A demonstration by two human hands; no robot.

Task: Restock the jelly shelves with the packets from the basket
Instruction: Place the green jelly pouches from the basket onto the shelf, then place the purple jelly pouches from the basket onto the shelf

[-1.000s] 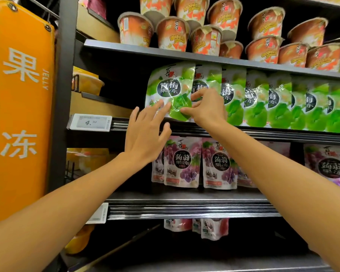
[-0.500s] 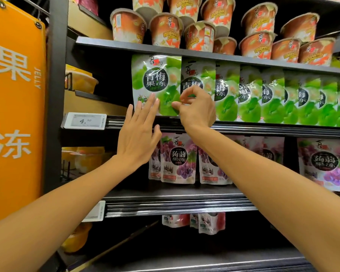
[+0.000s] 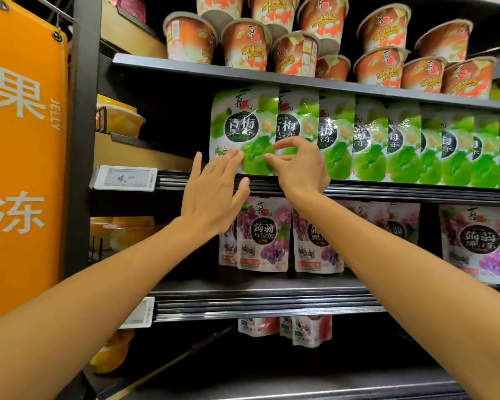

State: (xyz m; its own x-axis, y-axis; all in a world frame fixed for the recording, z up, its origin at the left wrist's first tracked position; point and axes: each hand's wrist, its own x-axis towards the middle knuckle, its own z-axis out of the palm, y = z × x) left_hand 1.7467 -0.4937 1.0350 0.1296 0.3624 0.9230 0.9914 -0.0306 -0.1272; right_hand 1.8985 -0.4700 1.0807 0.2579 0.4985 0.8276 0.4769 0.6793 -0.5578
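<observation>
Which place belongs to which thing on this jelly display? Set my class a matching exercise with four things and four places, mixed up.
Things:
1 orange cups
2 green packets
3 purple packets
4 orange sign

Places:
A shelf just below the cups
B far left, beside the shelves
C highest shelf in view
D shelf just below the green packets

Pairs: 1-C, 2-A, 3-D, 4-B
</observation>
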